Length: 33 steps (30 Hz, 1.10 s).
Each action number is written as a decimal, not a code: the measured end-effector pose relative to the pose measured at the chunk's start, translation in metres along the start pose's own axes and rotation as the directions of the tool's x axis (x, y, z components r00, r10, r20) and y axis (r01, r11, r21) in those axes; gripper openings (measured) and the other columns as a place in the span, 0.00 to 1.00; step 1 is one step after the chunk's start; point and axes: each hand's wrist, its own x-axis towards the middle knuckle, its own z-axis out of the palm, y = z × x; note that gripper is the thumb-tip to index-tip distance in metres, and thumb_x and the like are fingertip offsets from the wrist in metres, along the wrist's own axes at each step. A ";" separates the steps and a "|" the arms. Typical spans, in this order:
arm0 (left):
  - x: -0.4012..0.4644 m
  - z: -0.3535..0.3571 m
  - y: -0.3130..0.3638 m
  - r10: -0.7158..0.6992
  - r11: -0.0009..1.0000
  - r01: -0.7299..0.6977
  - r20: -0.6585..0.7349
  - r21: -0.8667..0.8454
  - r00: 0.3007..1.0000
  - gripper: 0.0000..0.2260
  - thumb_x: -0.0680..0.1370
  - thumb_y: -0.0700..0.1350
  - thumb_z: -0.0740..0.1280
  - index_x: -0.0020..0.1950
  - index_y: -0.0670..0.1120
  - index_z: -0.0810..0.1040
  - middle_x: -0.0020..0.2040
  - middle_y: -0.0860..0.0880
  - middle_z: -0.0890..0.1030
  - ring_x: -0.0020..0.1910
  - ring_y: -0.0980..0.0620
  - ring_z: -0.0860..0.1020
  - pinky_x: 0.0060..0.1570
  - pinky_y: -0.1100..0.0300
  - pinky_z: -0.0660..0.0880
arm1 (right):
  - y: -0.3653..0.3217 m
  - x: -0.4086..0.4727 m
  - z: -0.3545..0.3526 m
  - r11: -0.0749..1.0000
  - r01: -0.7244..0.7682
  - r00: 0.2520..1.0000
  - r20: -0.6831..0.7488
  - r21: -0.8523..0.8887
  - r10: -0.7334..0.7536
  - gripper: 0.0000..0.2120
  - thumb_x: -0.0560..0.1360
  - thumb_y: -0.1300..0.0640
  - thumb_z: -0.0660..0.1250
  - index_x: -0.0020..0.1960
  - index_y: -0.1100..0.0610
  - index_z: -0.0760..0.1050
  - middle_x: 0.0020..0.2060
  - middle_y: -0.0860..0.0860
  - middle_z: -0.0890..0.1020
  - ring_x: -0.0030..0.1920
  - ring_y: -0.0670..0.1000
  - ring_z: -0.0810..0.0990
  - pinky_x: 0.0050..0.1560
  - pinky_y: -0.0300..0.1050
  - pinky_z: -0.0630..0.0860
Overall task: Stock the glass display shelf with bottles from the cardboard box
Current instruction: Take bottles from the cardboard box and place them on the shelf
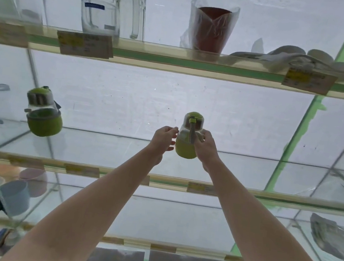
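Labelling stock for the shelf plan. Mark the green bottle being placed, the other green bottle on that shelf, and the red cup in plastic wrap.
held green bottle (pixel 184 151): head view, lower green body.
second green bottle (pixel 45 124): head view, green base.
wrapped red cup (pixel 211 30): head view, cup wall.

Greens, clear glass and pale wall

The held bottle (pixel 188 139) has a lime-green base and cap with a grey strap; the second bottle (pixel 43 114) matches it. The shelf edge (pixel 175 60) is cream with a green stripe and yellow-marked price tags (pixel 85 44). A dark red tumbler (pixel 211 30) sits in clear wrap; one mug (pixel 14 196) is pale blue.
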 end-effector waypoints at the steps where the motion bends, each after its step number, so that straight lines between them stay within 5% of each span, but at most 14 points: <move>1: -0.001 0.001 -0.002 -0.002 1.000 0.002 -0.001 -0.001 1.000 0.13 0.83 0.48 0.61 0.59 0.39 0.77 0.50 0.46 0.79 0.45 0.48 0.77 0.48 0.53 0.76 | 0.000 0.000 -0.001 1.000 -0.017 1.000 -0.003 -0.004 0.017 0.24 0.80 0.48 0.66 0.71 0.57 0.67 0.65 0.57 0.74 0.63 0.58 0.75 0.60 0.53 0.76; 8: -0.010 0.002 0.000 -0.010 1.000 0.011 -0.042 0.018 0.999 0.11 0.83 0.44 0.61 0.57 0.37 0.77 0.44 0.45 0.79 0.39 0.46 0.78 0.40 0.54 0.77 | -0.007 -0.008 -0.015 0.995 -0.092 0.995 -0.036 0.042 0.094 0.35 0.74 0.45 0.74 0.74 0.58 0.65 0.63 0.55 0.75 0.61 0.55 0.76 0.61 0.50 0.75; 13: -0.025 0.018 0.010 0.069 0.998 -0.069 -0.012 0.010 0.998 0.09 0.80 0.43 0.65 0.52 0.37 0.79 0.41 0.41 0.82 0.38 0.45 0.81 0.40 0.53 0.78 | -0.006 -0.019 -0.043 0.997 -0.037 0.991 -0.125 0.062 0.044 0.24 0.74 0.48 0.75 0.64 0.58 0.75 0.56 0.54 0.81 0.56 0.54 0.80 0.59 0.50 0.77; 17: -0.044 0.053 0.018 0.101 0.994 -0.096 0.106 -0.052 0.989 0.11 0.79 0.46 0.68 0.53 0.38 0.80 0.41 0.43 0.85 0.38 0.46 0.83 0.42 0.55 0.80 | -0.003 -0.038 -0.080 0.997 -0.008 0.986 -0.162 0.079 0.021 0.15 0.75 0.50 0.74 0.57 0.57 0.79 0.50 0.54 0.84 0.54 0.55 0.82 0.59 0.54 0.80; 24: -0.079 0.153 0.010 0.085 0.995 -0.063 0.328 -0.075 0.941 0.08 0.79 0.44 0.67 0.53 0.39 0.79 0.42 0.42 0.84 0.38 0.44 0.83 0.40 0.54 0.79 | 0.014 -0.091 -0.173 0.976 0.066 0.909 -0.416 0.209 0.027 0.04 0.77 0.58 0.68 0.50 0.59 0.79 0.40 0.54 0.83 0.39 0.50 0.81 0.40 0.44 0.81; 33: -0.143 0.290 -0.038 -0.061 0.996 0.083 0.624 -0.007 0.779 0.05 0.80 0.38 0.65 0.54 0.38 0.76 0.41 0.41 0.80 0.35 0.44 0.79 0.37 0.57 0.75 | 0.092 -0.185 -0.291 0.963 -0.116 0.804 -0.546 0.244 0.235 0.02 0.78 0.59 0.68 0.48 0.58 0.78 0.39 0.54 0.82 0.36 0.50 0.80 0.36 0.43 0.76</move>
